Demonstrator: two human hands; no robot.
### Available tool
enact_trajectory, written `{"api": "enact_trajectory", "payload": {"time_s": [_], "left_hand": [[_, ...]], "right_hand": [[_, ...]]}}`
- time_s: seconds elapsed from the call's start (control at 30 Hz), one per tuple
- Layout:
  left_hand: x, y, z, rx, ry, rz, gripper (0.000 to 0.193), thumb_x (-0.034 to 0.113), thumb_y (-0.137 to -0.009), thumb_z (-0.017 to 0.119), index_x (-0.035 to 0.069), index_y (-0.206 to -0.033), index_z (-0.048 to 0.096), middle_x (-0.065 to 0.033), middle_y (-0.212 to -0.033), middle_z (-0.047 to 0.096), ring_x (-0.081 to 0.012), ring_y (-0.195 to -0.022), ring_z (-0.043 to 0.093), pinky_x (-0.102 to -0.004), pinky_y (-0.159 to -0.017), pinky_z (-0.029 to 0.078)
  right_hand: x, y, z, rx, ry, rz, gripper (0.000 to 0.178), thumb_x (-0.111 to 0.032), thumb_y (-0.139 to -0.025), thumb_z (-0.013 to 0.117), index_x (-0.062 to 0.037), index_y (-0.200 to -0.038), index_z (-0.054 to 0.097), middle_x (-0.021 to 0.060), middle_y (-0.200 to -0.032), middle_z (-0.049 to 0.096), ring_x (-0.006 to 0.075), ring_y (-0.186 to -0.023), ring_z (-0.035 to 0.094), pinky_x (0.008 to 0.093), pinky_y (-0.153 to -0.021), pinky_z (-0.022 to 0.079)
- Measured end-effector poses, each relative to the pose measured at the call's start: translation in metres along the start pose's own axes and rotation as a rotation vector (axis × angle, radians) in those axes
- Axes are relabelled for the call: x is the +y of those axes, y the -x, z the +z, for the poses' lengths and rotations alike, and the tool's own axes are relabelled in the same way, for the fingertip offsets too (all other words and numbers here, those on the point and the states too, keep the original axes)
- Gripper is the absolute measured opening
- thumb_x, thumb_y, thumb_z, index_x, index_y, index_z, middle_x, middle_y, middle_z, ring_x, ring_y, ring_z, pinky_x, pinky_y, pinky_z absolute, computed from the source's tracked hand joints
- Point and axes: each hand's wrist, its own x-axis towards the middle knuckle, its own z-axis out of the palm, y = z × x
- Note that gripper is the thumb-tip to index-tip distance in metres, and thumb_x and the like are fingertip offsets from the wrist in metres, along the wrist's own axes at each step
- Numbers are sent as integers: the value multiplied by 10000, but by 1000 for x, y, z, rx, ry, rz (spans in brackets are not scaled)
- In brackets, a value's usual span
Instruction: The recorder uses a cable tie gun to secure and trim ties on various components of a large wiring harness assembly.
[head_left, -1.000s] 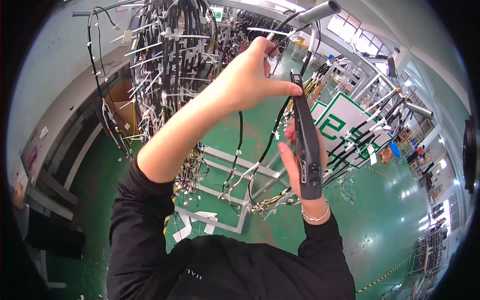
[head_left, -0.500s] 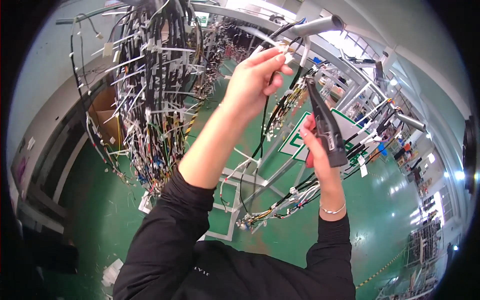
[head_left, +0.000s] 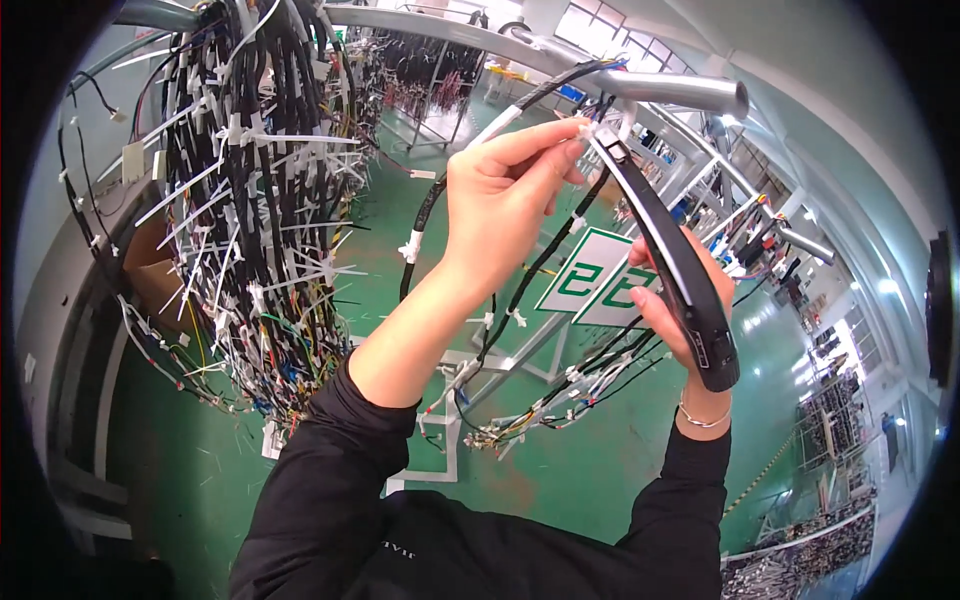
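Observation:
My right hand (head_left: pixel 668 318) is wrapped round a black cable tie gun (head_left: pixel 672 235), its nose pointing up and to the left. That nose meets a small white piece (head_left: pixel 588 130), probably a cable tie, which the thumb and forefinger of my left hand (head_left: pixel 500 205) pinch. Black-wrapped wire harness (head_left: pixel 424 215) loops behind my left hand and hangs down on both sides, with white ties and tape along it. Its upper end passes close to a steel tube (head_left: pixel 690 92). My fingers hide part of the white piece and the harness behind it.
A dense hanging bundle of wire harnesses (head_left: pixel 250 180) with protruding white ties fills the left. White signboards with green markings (head_left: pixel 585 272) stand behind the gun. More wires hang at lower centre, in front of a metal frame (head_left: pixel 450 440) on the green floor.
The gun has come up and left until its nose meets my left fingertips; before, it was apart from them. My view has shifted, and the hanging bundle sits further left.

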Motion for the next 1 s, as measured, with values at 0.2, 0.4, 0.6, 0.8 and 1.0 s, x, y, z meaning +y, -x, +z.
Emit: {"api": "enact_trajectory", "payload": {"time_s": [0.2, 0.4, 0.6, 0.8, 1.0], "left_hand": [[-1, -2, -2, -40, -46, 26, 218, 57, -943, 687, 29, -1151, 745, -24, -759, 710, -11, -562, 519, -167, -485, 386], [2, 3, 1, -66, -98, 113, 225, 58, -945, 685, 27, -1161, 741, -31, -763, 715, -11, -560, 525, -170, -488, 398], [10, 4, -1, -130, -110, -54, 254, 83, -950, 686, 46, -1198, 726, -37, -753, 713, -22, -534, 531, -173, -457, 369], [21, 21, -31, -320, -253, -209, 374, 111, -925, 712, -23, -1265, 632, -67, -853, 723, -97, -714, 643, -243, -690, 510], [-4, 143, -88, -356, -1071, -80, 220, 35, -744, 734, 47, -829, 531, -143, -1086, 586, -363, -1084, 547, -440, -914, 469]], "right_hand": [[-5, -1, -6, -47, 34, 13, 402, -83, -738, 775, 30, -1103, 652, 107, -985, 665, 219, -930, 661, 324, -877, 509], [-7, 3, -6, -25, -26, -34, 325, -40, -767, 767, 31, -1067, 665, 112, -955, 685, 203, -856, 698, 307, -800, 554], [-12, 16, 3, 57, 204, 7, 270, -122, -782, 841, 17, -935, 667, 65, -715, 661, 147, -599, 650, 268, -565, 498], [-15, 39, 20, 123, 410, -241, 293, -75, -753, 848, 25, -924, 632, 102, -760, 614, 221, -645, 604, 308, -582, 490], [11, 124, 59, 25, 306, -249, 429, -15, -727, 800, 74, -1094, 597, 194, -980, 627, 335, -840, 616, 385, -748, 517]]}}
